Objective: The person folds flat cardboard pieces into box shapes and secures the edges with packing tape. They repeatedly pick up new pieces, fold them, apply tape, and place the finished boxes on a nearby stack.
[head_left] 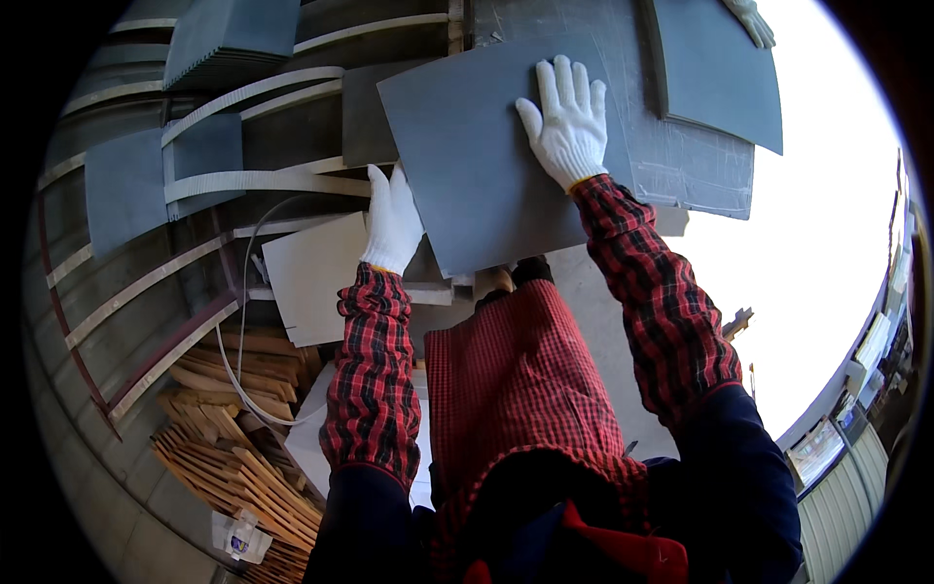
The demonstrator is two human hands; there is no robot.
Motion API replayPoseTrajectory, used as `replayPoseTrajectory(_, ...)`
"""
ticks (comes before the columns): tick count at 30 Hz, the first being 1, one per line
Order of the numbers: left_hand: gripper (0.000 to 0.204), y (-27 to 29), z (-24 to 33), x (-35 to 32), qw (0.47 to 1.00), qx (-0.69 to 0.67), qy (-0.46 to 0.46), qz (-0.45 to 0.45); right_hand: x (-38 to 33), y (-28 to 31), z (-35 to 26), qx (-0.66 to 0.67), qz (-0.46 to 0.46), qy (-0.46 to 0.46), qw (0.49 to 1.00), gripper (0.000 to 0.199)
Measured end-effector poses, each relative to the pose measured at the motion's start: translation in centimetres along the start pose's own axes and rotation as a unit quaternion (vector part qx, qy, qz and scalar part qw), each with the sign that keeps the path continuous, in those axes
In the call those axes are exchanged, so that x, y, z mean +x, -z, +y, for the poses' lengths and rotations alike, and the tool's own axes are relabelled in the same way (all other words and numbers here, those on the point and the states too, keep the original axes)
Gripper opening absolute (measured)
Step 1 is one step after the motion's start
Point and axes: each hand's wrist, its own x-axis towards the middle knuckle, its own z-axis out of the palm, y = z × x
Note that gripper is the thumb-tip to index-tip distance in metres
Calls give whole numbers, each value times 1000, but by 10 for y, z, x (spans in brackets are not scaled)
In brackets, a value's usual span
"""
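- Your right hand (pixel 569 122), in a white knit glove, lies flat with fingers spread on the face of a dark grey slate tile (pixel 477 156). It presses on the tile's upper right part and grips nothing.
- Your left hand (pixel 392 219), gloved the same way, is at the lower left edge of that tile. The palm faces away and the fingers lie against the edge; whether they curl under it cannot be told.
- The slate tile sits tilted, one corner pointing down toward your body, and rests over pale wooden battens (pixel 253 180) that run across the roof frame.
- More grey tiles are already laid: one at the upper right (pixel 720 73), one at the left (pixel 122 190) and one at the top left (pixel 229 34), each lying on the battens.
- A grey sheet of underlay (pixel 681 170) lies beneath the upper right tile, just beside your right hand.
- A pale square board (pixel 311 273) sits just below your left hand, partly under the tile.
- Both sleeves are red-and-black check; a red checked apron (pixel 516 389) hangs between your arms.
- Below the frame, at the lower left, a heap of loose timber offcuts (pixel 238 428) lies on the ground, with a thin white cable (pixel 229 350) looping above it.
- Another gloved hand (pixel 751 21) shows at the top right rim, apart from yours.
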Motion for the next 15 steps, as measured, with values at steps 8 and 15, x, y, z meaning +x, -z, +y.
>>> replayPoseTrajectory(8,72,12,6,0,992,109,66,24,-147,12,-113,271,-116,194,936,71)
replayPoseTrajectory(15,64,-7,-12,-9,995,74,23,60,-143,46,42,43,-83,34,995,61)
